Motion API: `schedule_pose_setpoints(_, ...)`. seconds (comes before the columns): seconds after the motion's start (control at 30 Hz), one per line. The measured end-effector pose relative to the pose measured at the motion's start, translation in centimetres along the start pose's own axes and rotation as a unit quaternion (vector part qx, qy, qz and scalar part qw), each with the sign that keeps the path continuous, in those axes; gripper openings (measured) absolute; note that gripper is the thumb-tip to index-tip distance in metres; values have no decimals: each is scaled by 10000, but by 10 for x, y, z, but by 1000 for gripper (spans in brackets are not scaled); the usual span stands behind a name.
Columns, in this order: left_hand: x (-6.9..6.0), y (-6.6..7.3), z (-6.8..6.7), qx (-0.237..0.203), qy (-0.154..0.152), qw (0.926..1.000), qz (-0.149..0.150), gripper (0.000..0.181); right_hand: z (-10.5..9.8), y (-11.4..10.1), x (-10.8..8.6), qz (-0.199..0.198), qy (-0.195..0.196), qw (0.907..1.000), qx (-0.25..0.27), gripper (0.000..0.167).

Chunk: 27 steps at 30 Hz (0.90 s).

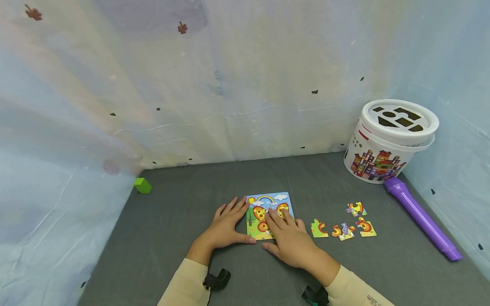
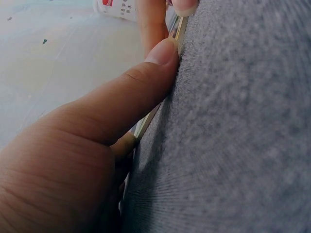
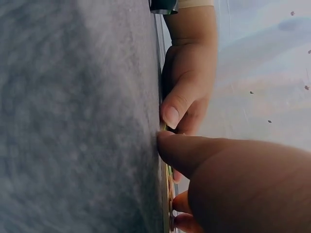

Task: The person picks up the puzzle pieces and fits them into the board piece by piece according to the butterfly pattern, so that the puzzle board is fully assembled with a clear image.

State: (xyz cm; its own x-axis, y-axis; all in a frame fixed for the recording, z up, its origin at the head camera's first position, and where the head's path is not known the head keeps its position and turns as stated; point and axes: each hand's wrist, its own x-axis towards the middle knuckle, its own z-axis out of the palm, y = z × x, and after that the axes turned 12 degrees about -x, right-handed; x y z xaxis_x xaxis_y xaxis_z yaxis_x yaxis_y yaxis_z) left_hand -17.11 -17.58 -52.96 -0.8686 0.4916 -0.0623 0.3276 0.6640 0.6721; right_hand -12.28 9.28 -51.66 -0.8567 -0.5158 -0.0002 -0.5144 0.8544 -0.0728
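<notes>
A square picture puzzle board lies flat on the grey surface, showing a rainbow, clouds and round orange shapes. My left hand lies at its left side, fingertips at the left edge and thumb at the lower edge. Across the right part of the board rest the extended fingers of my right hand, which hide some of the picture. In the left wrist view the left thumb touches the board's thin edge. The right thumb is by that edge in the right wrist view.
Right of the board lie several loose puzzle pieces, among them a green and red one and a yellow one. A white lidded bucket stands at the back right, beside a purple tube. A green block is at the left edge.
</notes>
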Motion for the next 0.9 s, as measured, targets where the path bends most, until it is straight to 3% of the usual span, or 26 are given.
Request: schedule_pose_setpoints(0.9,-2,4,-2,-191,48,9997,113,121,2,3,1,-156,56,9992,365,82)
